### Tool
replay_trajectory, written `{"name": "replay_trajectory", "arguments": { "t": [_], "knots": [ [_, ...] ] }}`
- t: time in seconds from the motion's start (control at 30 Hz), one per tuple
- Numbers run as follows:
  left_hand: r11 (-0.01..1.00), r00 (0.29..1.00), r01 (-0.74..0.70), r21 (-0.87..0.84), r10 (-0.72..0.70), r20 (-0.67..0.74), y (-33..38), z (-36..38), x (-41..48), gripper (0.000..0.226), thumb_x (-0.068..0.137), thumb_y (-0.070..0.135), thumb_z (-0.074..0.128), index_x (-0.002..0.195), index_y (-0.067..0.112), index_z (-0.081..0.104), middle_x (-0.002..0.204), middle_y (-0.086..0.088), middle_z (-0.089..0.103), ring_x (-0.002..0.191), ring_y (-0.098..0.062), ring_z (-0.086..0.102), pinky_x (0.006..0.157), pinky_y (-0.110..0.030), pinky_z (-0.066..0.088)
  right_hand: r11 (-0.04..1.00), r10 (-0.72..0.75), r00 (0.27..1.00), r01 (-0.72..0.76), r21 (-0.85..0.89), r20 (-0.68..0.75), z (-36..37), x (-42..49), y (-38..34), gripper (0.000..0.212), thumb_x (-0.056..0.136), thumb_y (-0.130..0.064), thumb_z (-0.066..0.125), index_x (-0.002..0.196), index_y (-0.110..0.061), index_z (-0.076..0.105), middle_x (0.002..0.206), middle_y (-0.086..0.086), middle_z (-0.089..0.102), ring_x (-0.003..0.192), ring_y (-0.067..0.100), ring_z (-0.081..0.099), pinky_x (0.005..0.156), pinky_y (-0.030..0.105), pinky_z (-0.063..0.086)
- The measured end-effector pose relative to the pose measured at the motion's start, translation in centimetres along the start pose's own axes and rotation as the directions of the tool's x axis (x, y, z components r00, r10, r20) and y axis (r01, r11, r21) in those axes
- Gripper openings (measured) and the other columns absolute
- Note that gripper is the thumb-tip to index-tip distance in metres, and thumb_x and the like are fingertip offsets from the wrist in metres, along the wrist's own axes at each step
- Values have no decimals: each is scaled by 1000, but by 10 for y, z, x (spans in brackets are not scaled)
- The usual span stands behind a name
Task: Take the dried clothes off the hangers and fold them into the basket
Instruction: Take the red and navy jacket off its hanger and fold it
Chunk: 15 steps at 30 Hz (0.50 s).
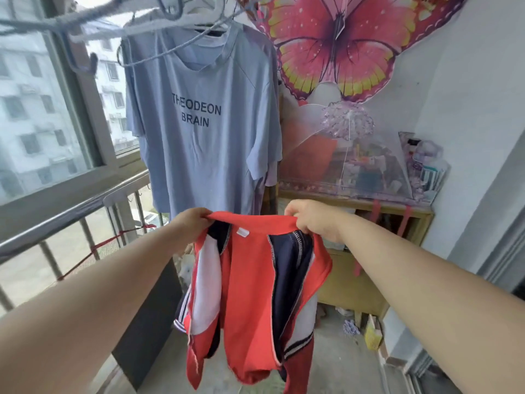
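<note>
A red jacket (250, 294) with navy and white panels hangs in front of me, off any hanger. My left hand (191, 223) grips its top edge on the left. My right hand (311, 220) grips the same edge on the right, stretching it level. Behind it a light blue T-shirt (204, 143) with dark lettering hangs on a white hanger (199, 24) from the overhead rack. Another pale garment (270, 172) hangs behind the T-shirt. No basket is in view.
A window and metal railing (71, 223) run along the left. A wooden shelf unit (369, 280) under a mesh food cover (349, 155) stands at the right. A butterfly kite (341, 44) hangs on the wall. A dark panel (147, 322) leans below the railing.
</note>
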<state>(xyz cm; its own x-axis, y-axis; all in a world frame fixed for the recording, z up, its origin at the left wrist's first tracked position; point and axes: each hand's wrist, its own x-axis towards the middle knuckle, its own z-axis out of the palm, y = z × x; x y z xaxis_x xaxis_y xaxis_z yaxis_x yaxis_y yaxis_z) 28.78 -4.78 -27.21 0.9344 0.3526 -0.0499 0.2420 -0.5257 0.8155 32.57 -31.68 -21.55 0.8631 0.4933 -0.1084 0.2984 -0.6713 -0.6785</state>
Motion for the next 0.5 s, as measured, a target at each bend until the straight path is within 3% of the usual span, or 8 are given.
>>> {"name": "replay_trajectory", "arguments": {
  "t": [0.1,0.17,0.23,0.27,0.3,0.37,0.43,0.5],
  "knots": [
    [950,986,110,-292,-68,149,-4,-5,-4,19,88,8,52,92,13,70,109,-24,65,104,-37,61,98,-49,47,969,-78,996,67,239,35,3,3,1,40,63,8,35,85,-17,58,83,11,51,72,18,43,62,29,31],
    [917,972,139,-374,-54,229,0,-12,-12,25,85,7,55,70,19,72,88,-15,69,90,-31,62,88,-38,50,900,-80,977,-14,436,197,-7,0,2,45,55,3,36,91,-12,58,77,9,51,66,20,46,57,29,34],
    [937,945,120,-327,-7,326,8,-22,-22,11,72,11,65,65,18,69,75,-8,65,74,-23,61,72,-29,51,889,-69,920,-119,443,386,-16,-1,8,53,55,4,39,104,-8,56,90,12,56,79,25,53,67,34,42],
    [950,921,119,-288,3,389,9,-27,-26,13,59,14,69,73,14,68,78,-11,64,73,-23,62,70,-28,52,923,-40,890,-140,357,453,-18,-1,12,56,57,4,42,110,-6,55,98,14,57,88,27,55,76,39,45],
    [967,901,116,-226,-7,435,6,-31,-25,34,49,17,71,82,11,67,85,-14,64,76,-24,64,73,-31,54,962,1,868,-136,236,497,-17,-1,14,57,59,5,47,114,-5,54,102,14,58,94,28,56,82,43,47],
    [1000,884,16,12,-20,466,3,-34,-28,51,43,27,75,92,16,66,94,-12,68,87,-25,66,85,-37,54,995,102,871,-95,-38,481,-8,-1,16,54,65,4,61,118,-7,56,107,15,61,100,30,61,90,45,49],
    [922,890,-153,357,-29,455,2,-29,-33,37,55,37,80,87,29,64,84,4,69,84,-15,65,77,-30,53,963,134,915,-29,-268,381,4,-1,14,40,72,-4,73,110,-10,61,105,9,64,105,30,62,89,39,51],
    [762,927,-254,596,16,374,2,-19,-35,23,71,37,77,82,29,58,71,12,58,71,-8,56,59,-21,40,873,89,960,52,-484,265,15,0,9,31,76,-13,75,103,-8,62,96,5,62,98,29,62,75,31,47]
  ]
}}
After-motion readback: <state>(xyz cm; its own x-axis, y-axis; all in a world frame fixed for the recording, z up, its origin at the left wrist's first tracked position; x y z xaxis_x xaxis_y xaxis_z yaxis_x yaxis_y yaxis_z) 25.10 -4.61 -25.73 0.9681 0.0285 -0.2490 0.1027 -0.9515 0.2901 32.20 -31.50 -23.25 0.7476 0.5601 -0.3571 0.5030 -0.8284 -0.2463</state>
